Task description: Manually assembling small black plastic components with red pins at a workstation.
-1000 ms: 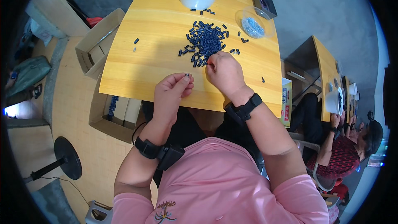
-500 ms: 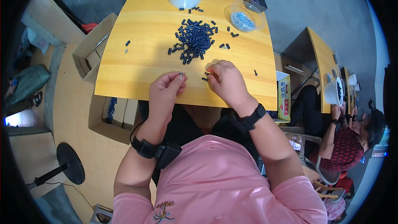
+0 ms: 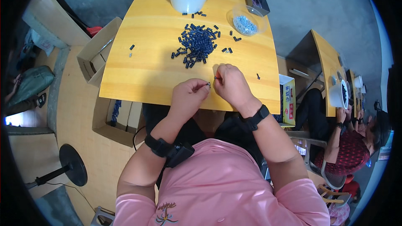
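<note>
Close together above the near edge of the wooden table, both hands pinch small parts. My left hand is closed, thumb against forefinger, on a tiny shiny metal piece; its exact kind is too small to tell. Just to its right, my right hand is closed on a small black piece, mostly covered by the fingers. The two parts are a short gap apart. Beyond the hands lies a heap of short black cylindrical pieces, with several strays around it.
A white tub full of black pieces stands at the back. Right of it are a clear bowl of small silvery parts and a dark tray. Cardboard boxes stand at the left. A person sits at another table on the right.
My left hand has moved right, up close to the right hand, carrying the metal piece. The right hand stays nearly in place; a black piece beneath its fingers no longer shows on the table.
</note>
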Motion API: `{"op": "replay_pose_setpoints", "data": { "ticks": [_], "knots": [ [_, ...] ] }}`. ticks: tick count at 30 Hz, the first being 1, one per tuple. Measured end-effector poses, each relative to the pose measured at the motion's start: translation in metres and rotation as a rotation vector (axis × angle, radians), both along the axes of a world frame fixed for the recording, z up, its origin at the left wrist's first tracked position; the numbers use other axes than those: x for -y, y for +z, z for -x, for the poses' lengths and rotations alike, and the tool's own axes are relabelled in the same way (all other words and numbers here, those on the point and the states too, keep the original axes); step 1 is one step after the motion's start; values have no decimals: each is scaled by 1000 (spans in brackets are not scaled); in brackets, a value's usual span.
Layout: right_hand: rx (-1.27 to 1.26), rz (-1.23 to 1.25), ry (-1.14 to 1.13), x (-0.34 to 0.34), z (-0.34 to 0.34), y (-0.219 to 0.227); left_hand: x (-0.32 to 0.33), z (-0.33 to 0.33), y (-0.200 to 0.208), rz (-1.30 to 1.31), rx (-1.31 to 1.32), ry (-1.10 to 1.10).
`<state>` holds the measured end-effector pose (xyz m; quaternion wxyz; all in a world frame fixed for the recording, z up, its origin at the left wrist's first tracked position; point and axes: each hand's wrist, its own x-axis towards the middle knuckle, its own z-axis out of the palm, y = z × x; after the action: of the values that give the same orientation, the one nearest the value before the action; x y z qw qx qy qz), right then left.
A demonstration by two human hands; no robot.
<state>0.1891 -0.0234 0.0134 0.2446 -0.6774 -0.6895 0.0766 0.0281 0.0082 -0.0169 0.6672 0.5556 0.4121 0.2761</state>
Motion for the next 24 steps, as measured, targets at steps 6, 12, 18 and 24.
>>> {"op": "replay_pose_setpoints", "data": {
  "ticks": [6, 12, 18, 24],
  "knots": [
    [-397, 28, -143, 13, -5, 0, -8, -6, -7, -92, 39, 90],
    [-1031, 249, -167, 24, -15, 9, -4, 11, 8, 112, 161, 45],
    [-1285, 254, -146, 34, -7, 7, 11, 11, 7, 50, 181, -44],
    [-1309, 198, -118, 46, -1, 15, 19, 8, 17, 48, 218, -99]
  ]
}}
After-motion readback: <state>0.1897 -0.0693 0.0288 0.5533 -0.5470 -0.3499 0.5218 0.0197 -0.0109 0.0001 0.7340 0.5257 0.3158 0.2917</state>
